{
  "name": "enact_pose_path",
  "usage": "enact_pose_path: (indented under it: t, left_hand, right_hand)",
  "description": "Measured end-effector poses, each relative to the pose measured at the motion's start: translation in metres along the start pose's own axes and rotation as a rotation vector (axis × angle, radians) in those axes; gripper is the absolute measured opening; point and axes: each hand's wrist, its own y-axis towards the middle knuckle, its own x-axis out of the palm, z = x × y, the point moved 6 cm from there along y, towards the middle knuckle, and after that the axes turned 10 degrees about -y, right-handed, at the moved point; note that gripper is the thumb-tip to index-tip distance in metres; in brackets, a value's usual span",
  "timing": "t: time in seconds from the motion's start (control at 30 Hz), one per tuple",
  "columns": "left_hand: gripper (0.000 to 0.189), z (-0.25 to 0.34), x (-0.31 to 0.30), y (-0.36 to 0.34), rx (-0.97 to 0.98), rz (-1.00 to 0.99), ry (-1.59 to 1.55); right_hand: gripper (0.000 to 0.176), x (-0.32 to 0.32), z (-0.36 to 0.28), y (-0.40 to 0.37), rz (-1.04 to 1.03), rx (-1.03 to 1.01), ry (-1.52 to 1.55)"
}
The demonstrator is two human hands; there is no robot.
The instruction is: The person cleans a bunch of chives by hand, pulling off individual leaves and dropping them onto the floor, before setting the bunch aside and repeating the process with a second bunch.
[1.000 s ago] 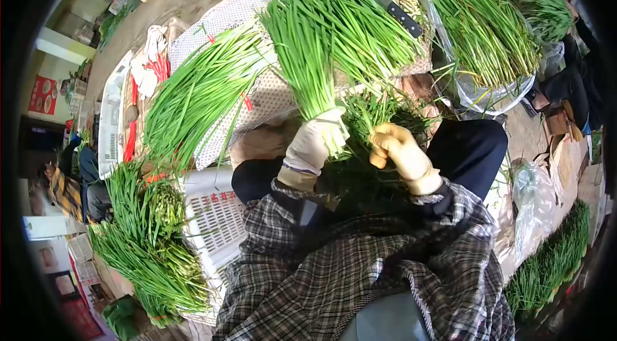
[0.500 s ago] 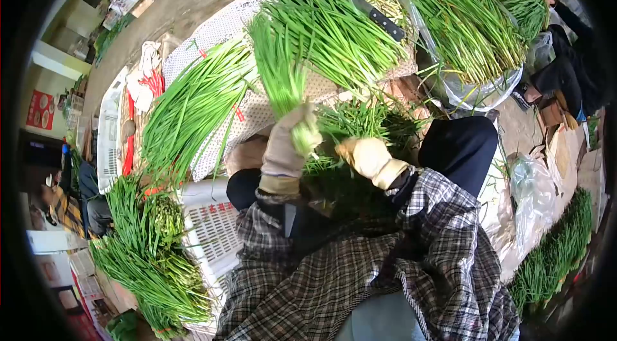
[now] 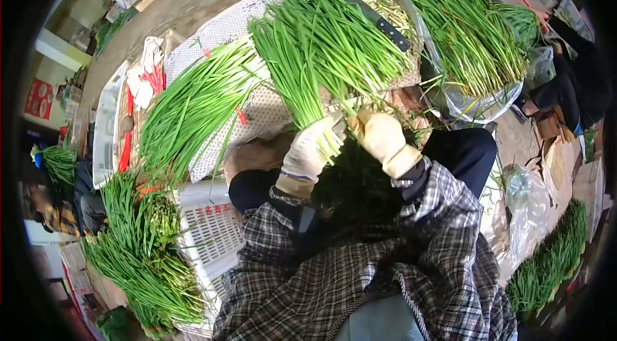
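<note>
My left hand (image 3: 308,151), in a pale glove, grips the white stem end of a bunch of green chives (image 3: 289,74) that fans up and away from me. My right hand (image 3: 382,138), in a yellowish glove, is closed on the stems of the loose chive pile (image 3: 340,32) right beside the bunch, thumb touching the left hand's fingers. Both hands work above my lap, where dark green trimmings (image 3: 360,180) lie. My checked sleeves fill the lower frame.
A dotted cloth (image 3: 263,106) carries another chive heap (image 3: 193,106) and a long knife (image 3: 376,16). A plastic-lined basin of chives (image 3: 469,26) stands at right, a white crate (image 3: 209,225) with tied bundles (image 3: 144,244) at left. Another person's dark sleeve (image 3: 572,84) is far right.
My left hand dropped back down with the bunch after lifting it. My right hand moved up from the lap trimmings to the stems next to the left hand.
</note>
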Motion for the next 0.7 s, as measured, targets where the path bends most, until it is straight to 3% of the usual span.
enact_pose_path:
  t: [0.13, 0.23, 0.3, 0.37, 0.43, 0.5, 0.57, 0.7]
  left_hand:
    - [0.033, -0.009, -0.007, 0.003, -0.047, 0.079, -0.118]
    - [0.031, -0.001, -0.014, -0.001, -0.001, 0.136, 0.051]
    - [0.027, 0.001, -0.011, -0.002, -0.009, 0.143, 0.096]
    - [0.026, 0.001, -0.001, -0.007, 0.028, 0.237, 0.057]
    - [0.028, 0.000, -0.005, -0.001, 0.012, 0.183, 0.030]
    - [0.030, 0.002, -0.002, 0.001, 0.001, 0.130, -0.009]
    - [0.030, 0.005, -0.003, -0.001, 0.030, 0.099, -0.014]
    - [0.021, 0.000, -0.004, 0.006, 0.025, 0.160, -0.056]
  right_hand:
    - [0.024, -0.003, -0.035, -0.033, -0.074, -0.073, 0.051]
    - [0.016, -0.030, -0.038, -0.030, -0.238, -0.130, 0.038]
    - [0.026, -0.061, -0.024, -0.013, 0.009, -0.020, -0.040]
    - [0.031, -0.061, -0.004, 0.014, 0.069, 0.136, -0.184]
    - [0.034, -0.031, 0.009, 0.038, -0.069, 0.082, -0.314]
    - [0.028, -0.022, 0.010, 0.048, -0.040, 0.049, -0.319]
    - [0.021, -0.033, 0.007, 0.035, 0.137, 0.023, -0.078]
    - [0.019, -0.019, -0.002, 0.002, -0.117, 0.208, 0.376]
